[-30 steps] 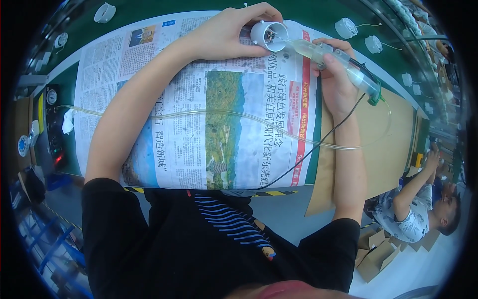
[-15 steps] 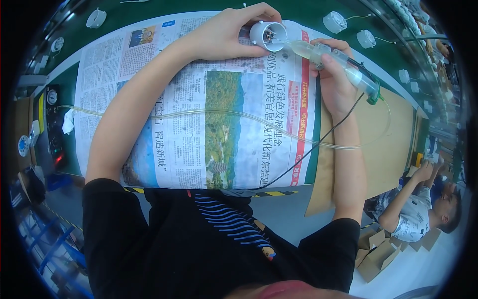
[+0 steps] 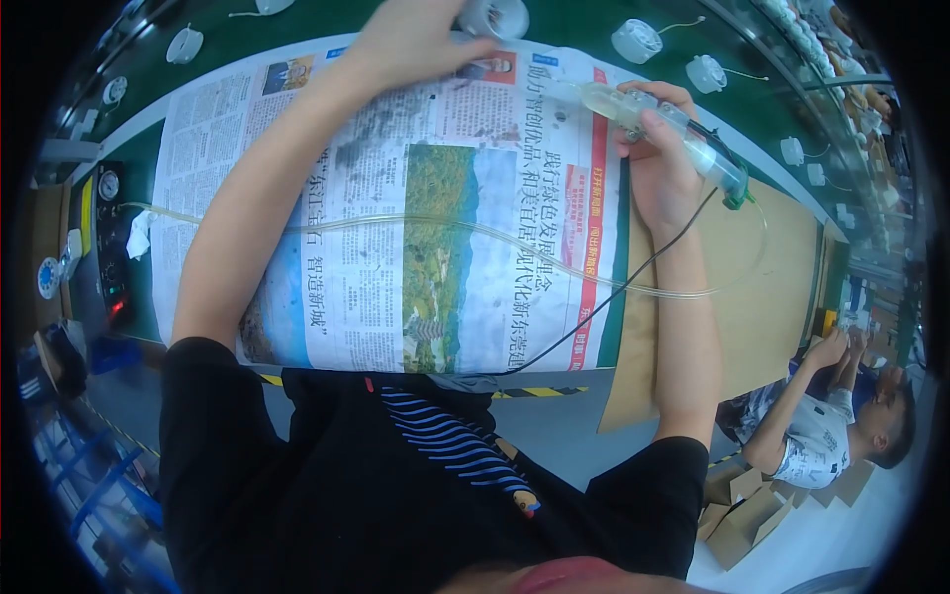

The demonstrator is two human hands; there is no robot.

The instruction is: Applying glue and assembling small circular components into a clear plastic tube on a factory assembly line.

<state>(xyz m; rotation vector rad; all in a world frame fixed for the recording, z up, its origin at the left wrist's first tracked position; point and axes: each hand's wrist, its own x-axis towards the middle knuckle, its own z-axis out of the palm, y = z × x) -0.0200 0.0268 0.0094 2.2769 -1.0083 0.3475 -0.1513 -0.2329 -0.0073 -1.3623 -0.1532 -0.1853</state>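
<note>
My left hand [image 3: 411, 45] reaches to the far edge of the newspaper. It is closed about a white round plastic housing [image 3: 495, 18] over the green surface, its thumb along the near side. The far fingers are cut off by the picture's top edge. My right hand [image 3: 661, 134] grips a clear dispensing syringe [image 3: 683, 139], its tapered nozzle pointing left above the newspaper [image 3: 376, 267]. A green cap [image 3: 735, 188] closes the syringe's back end, where a thin clear hose joins it. A black cable [image 3: 633, 280] runs down from the syringe past my right wrist.
The clear hose [image 3: 455, 222] crosses the newspaper to a dispenser box with a gauge [image 3: 108, 186] at the left. More white housings [image 3: 636, 41] with wires stand on the green belt [image 3: 554, 25]. Brown cardboard [image 3: 732, 287] lies at right. Another person [image 3: 816, 436] works at far right.
My left hand has carried the white housing away from the nozzle, up and leftward onto the green area. The syringe stays nearly in place. The housings along the belt have shifted left.
</note>
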